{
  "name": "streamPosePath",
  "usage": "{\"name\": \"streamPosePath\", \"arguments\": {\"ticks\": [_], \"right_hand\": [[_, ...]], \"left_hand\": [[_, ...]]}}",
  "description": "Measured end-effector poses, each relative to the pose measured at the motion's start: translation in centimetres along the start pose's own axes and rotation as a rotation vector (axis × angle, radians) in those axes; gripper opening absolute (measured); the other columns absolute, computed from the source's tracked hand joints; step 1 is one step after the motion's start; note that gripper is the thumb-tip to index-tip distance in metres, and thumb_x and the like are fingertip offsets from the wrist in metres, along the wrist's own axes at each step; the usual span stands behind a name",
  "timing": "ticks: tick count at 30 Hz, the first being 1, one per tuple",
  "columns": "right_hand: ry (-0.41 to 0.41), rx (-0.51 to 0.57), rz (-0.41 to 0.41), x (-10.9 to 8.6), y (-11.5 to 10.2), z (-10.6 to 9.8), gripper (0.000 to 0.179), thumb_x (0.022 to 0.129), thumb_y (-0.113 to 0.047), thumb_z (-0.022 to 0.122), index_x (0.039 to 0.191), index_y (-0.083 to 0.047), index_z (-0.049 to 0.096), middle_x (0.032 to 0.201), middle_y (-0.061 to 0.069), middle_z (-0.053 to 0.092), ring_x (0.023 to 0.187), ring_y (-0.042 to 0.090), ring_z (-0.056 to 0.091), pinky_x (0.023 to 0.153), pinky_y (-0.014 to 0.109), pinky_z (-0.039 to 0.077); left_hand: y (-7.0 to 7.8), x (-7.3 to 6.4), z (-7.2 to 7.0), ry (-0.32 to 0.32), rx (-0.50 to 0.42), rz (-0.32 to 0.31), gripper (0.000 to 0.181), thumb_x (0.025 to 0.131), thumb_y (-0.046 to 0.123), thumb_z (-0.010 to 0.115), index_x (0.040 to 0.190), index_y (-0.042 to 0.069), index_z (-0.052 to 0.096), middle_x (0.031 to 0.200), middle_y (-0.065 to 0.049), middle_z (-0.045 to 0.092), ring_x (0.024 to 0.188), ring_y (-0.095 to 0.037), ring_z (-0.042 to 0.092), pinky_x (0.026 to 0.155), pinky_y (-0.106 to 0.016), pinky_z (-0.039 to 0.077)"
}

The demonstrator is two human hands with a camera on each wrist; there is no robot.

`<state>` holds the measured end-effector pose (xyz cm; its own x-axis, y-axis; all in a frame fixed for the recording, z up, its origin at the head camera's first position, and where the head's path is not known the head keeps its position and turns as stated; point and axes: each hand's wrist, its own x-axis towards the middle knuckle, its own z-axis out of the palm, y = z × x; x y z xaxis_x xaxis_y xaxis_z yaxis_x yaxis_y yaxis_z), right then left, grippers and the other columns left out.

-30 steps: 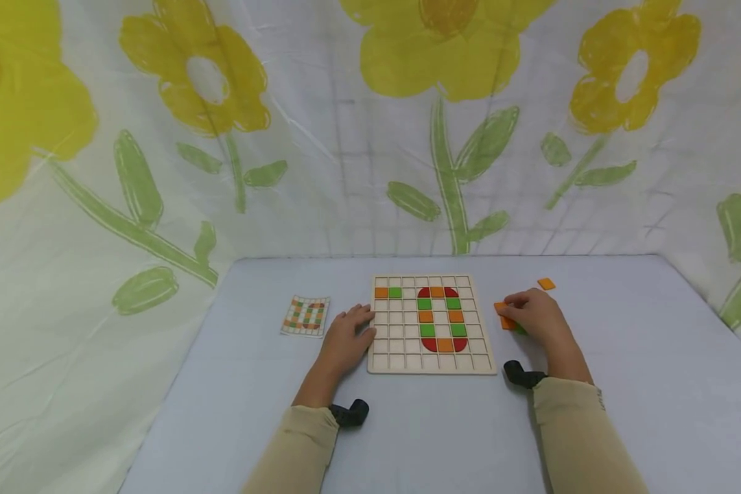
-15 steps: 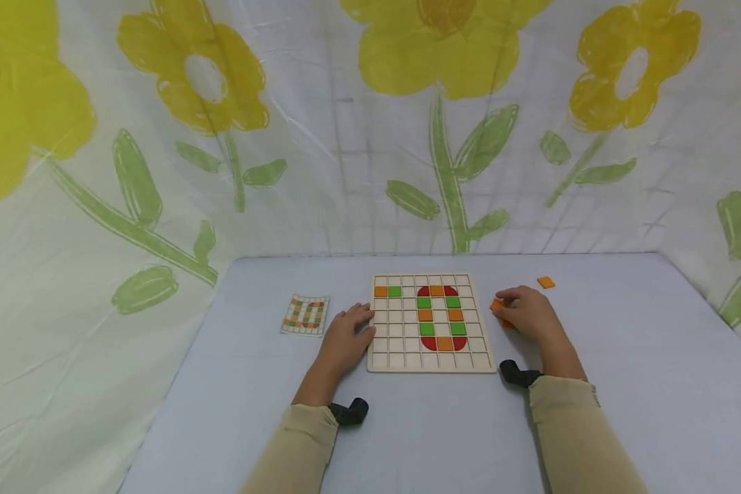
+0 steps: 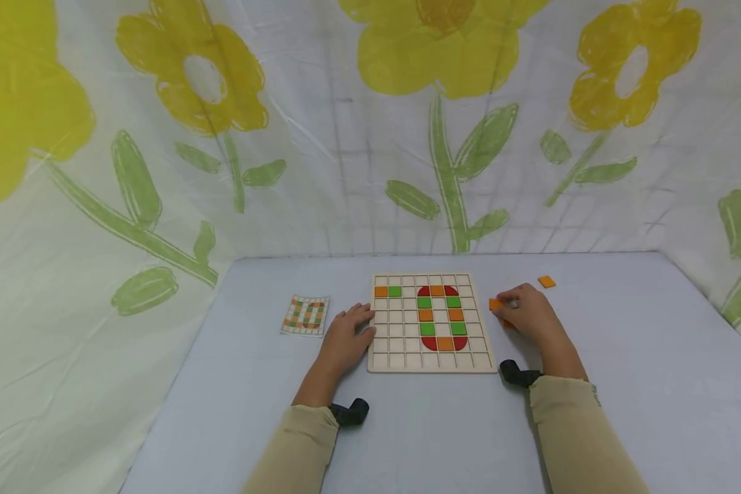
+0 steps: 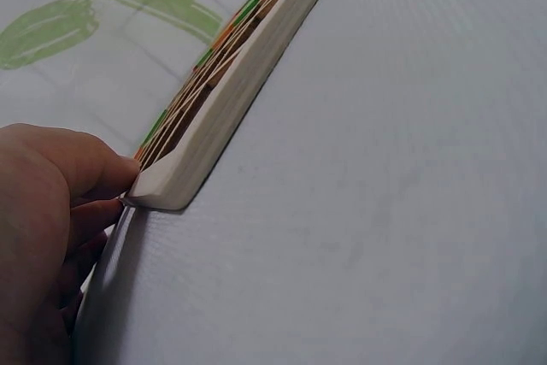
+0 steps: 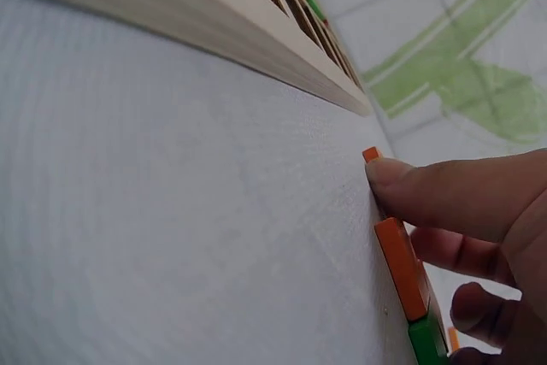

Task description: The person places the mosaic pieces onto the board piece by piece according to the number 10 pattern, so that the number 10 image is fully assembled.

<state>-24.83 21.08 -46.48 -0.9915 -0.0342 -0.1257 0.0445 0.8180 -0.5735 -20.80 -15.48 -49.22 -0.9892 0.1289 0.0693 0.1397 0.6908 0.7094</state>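
A pale square grid board (image 3: 401, 361) lies on the table, with a ring of red, green and orange tiles in its right half. An orange tile (image 3: 381, 291) and a green tile (image 3: 395, 291) sit side by side near its upper left corner. My left hand (image 3: 346, 337) rests at the board's left edge, its fingers relaxed and their tips touching the rim. Right of the board, my right hand (image 3: 532, 317) pinches a small orange tile (image 5: 370, 155) between thumb and fingers. Close under that hand lie another orange tile (image 5: 400, 267) and a green tile (image 5: 426, 342).
To the left of the board lies a small card (image 3: 305, 315) printed with a coloured grid pattern. One orange tile (image 3: 546, 281) sits apart, beyond my right hand. A flowered curtain (image 3: 321, 137) hangs behind the table's far edge.
My right hand has shifted slightly left towards the board, drawing an orange tile away from the others near it. The left hand stays at the board's edge.
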Motion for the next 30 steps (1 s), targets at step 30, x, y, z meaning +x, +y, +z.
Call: {"name": "streamPosePath", "arguments": {"ticks": [30], "right_hand": [[-0.045, 0.052, -0.237, 0.2, -7.8, 3.2, 0.035, 0.093, -0.027, 0.069, 0.12, -0.004, 0.068, 0.101, 0.009, 0.064, 0.091, 0.025, 0.055, 0.078, 0.038, 0.05]], "left_hand": [[0.4, -0.3, -0.2, -0.005, -0.033, -0.03, 0.037, 0.097, 0.024, 0.061, 0.133, 0.013, 0.063, 0.148, 0.002, 0.051, 0.145, -0.02, 0.037, 0.124, -0.041, 0.021]]}}
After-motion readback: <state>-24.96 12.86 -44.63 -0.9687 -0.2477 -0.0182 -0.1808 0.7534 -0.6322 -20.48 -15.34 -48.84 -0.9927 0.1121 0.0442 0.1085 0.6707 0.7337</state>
